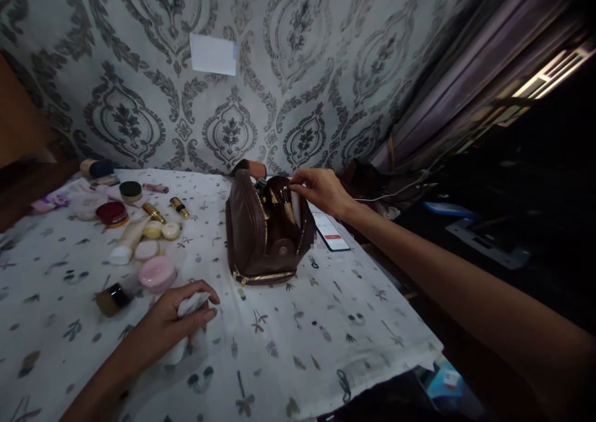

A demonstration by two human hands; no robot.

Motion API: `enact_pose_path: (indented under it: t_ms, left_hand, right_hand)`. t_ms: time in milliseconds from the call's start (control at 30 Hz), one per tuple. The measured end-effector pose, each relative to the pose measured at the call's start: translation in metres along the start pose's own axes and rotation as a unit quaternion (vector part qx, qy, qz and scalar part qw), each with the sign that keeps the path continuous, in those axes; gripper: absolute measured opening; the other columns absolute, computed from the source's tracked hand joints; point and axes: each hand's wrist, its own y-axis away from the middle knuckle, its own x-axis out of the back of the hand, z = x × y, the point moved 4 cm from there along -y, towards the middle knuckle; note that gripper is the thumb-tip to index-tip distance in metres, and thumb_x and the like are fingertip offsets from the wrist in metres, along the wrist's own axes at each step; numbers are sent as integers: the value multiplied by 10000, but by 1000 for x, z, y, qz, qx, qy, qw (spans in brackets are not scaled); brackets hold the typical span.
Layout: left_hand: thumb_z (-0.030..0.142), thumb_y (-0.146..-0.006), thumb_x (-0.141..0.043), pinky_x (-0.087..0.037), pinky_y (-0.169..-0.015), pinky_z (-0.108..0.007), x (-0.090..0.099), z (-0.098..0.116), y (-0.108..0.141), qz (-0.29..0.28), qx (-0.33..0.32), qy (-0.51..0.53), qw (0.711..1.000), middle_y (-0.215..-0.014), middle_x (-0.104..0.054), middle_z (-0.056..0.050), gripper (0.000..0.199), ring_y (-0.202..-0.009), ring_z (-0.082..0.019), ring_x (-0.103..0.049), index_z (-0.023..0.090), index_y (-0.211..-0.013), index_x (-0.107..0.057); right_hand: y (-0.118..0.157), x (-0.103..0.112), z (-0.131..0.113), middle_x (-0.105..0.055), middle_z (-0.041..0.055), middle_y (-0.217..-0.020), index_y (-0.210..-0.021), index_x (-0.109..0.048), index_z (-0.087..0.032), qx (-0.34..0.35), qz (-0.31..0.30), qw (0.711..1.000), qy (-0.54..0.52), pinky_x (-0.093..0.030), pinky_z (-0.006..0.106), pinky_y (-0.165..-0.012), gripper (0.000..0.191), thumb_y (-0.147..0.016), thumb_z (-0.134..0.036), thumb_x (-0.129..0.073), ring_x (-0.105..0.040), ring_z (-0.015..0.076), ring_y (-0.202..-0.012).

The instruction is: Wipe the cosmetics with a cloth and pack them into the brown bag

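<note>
A brown leather-like cosmetic bag [249, 229] stands unzipped in the middle of the table, its gold zip teeth spread apart. Several items, among them a gold-coloured tube [287, 208], show upright inside it. My right hand [321, 189] reaches across from the right and pinches the bag's upper right rim; its fingertips partly cover that edge. Low on the left, my left hand [179, 319] is curled around a crumpled white tissue [193, 303]. Near that hand lie a round pink container [157, 274] and a jar with a shiny black lid [113, 299].
Cosmetics crowd the left side: a cream tube [129, 241], a dark red jar [112, 213], a dark-lidded jar [131, 191] and gold lipsticks [179, 207]. A lit phone [331, 233] lies right of the bag. The patterned tablecloth [326, 347] ends at a drop on the right.
</note>
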Motion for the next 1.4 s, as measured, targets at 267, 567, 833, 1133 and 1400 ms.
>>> enact_pose_path:
  t_ms: [267, 567, 833, 1133, 1400]
  left_hand:
    - [524, -767, -669, -411, -527, -231, -3, 3, -1, -10, 13, -12, 1000, -681, -561, 12, 353, -548, -128, -472, 198, -900, -681]
    - [521, -806, -650, -394, -510, -220, -5, -4, -3, -20, -2, -27, 999, -698, -557, 13, 336, -547, -128, -454, 211, -933, -682]
    - [480, -823, -651, -403, -511, -213, -6, -7, -3, -26, -20, -40, 999, -698, -585, 18, 278, -539, -129, -496, 217, -906, -684]
    - [467, -826, -643, -376, -513, -213, -6, -2, -2, -20, -23, -53, 998, -655, -537, 33, 267, -543, -132, -471, 217, -907, -691]
    - [492, -855, -616, -330, -521, -217, -7, -6, -1, -35, -21, -63, 997, -653, -480, 43, 288, -559, -130, -427, 218, -929, -663]
  right_hand:
    - [2, -8, 8, -724, 41, -889, -967, -748, -180, 20, -36, 998, 52, -383, 255, -655, 155, -866, -230, -642, -599, 157, -733]
    - [4, -11, 11, -683, 87, -992, -941, -769, -161, 51, -57, 991, 107, -412, 274, -729, 221, -926, -245, -565, -604, 176, -815]
    - [-3, -6, 4, -692, 100, -1004, -970, -763, -146, 37, -50, 989, 136, -400, 281, -735, 303, -980, -275, -489, -623, 200, -888]
    - [-18, -27, -22, -716, 129, -1083, -937, -747, -141, 201, -151, 957, 143, -386, 297, -908, 226, -952, -169, -523, -601, 204, -1017]
    - [-20, -29, -19, -712, 140, -967, -838, -731, -108, 139, -147, 964, 176, -411, 268, -812, 215, -892, -73, -526, -611, 196, -916]
